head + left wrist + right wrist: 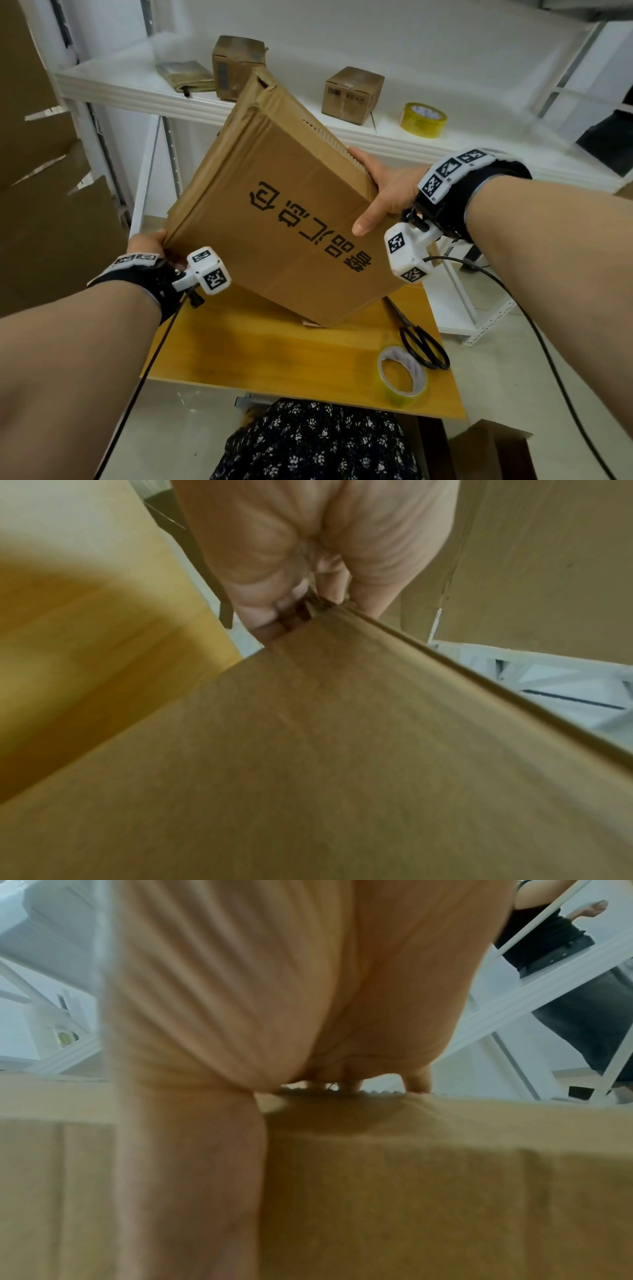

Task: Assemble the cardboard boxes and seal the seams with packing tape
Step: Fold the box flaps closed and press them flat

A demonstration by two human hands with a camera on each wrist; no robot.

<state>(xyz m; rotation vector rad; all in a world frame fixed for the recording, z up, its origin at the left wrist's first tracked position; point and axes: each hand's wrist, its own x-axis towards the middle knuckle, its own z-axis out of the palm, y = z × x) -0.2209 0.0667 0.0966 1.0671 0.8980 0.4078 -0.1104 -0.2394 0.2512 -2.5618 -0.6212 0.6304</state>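
A flattened brown cardboard box (274,212) with black printed characters is held tilted above the yellow wooden table (274,356). My left hand (150,245) grips its lower left corner; in the left wrist view the fingers (274,588) pinch the box (342,750) at that corner. My right hand (380,192) grips the right edge, thumb lying on the printed face and fingers behind; in the right wrist view the thumb (192,1150) presses on the cardboard (428,1177). A roll of clear tape (402,375) lies on the table's near right.
Black scissors (421,342) lie beside the tape roll. A white shelf (394,137) behind carries two small cardboard boxes (352,94), a flat packet (185,75) and a yellow tape roll (424,119). More flat cardboard (44,205) leans at the left. A second person (555,961) stands behind the shelving.
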